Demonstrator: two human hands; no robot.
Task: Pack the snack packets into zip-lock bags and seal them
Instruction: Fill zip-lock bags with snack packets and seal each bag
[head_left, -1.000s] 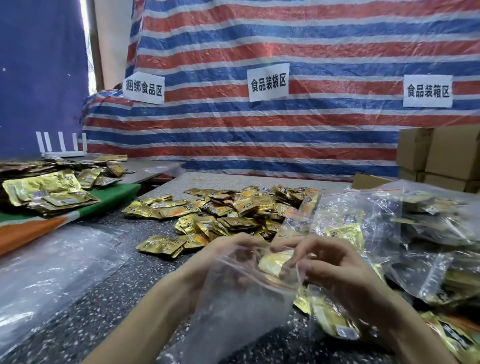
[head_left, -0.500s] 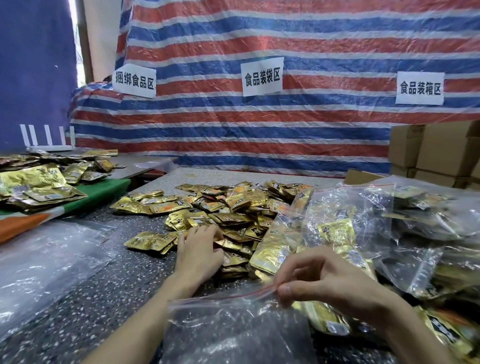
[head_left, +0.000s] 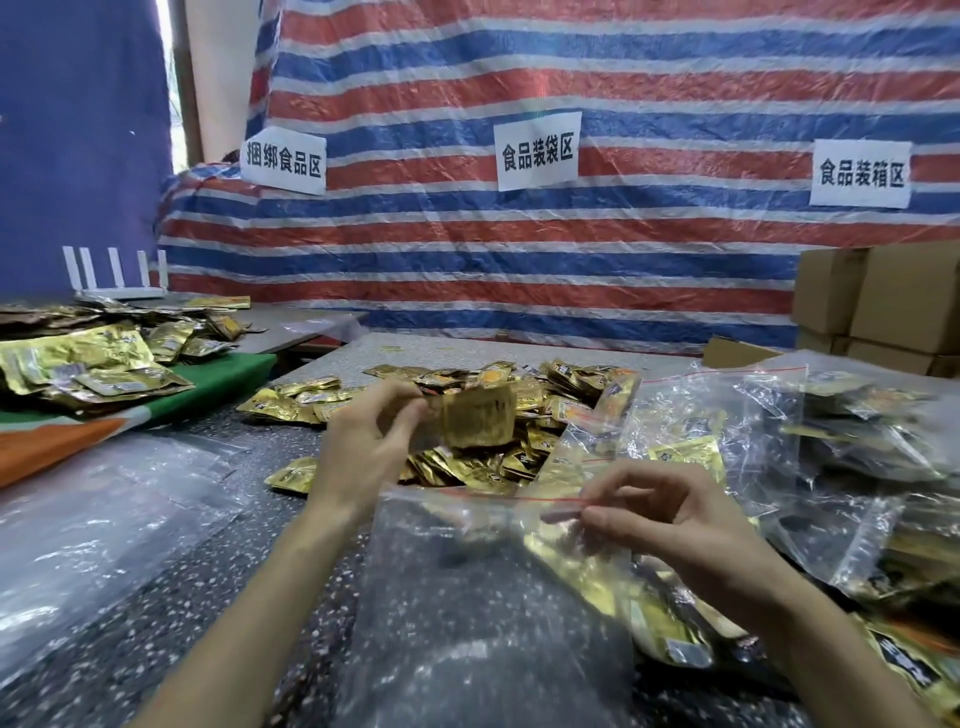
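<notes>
I am pinching the bag (head_left: 483, 587) rim near the tabletop's near edge with my right hand (head_left: 670, 519) and lifting a gripped packet (head_left: 480, 415) in my left hand (head_left: 363, 447), aiming to drop it squarely into the mouth.

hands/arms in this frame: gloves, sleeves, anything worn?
Nothing worn that shows. The left hand and right hand are bare, with no gloves and no rings or watch visible. Both forearms are uncovered down to the bottom edge of the frame, so no sleeve or cuff comes into view. Fingernails look short and unpainted, though the picture is slightly blurred.
</notes>
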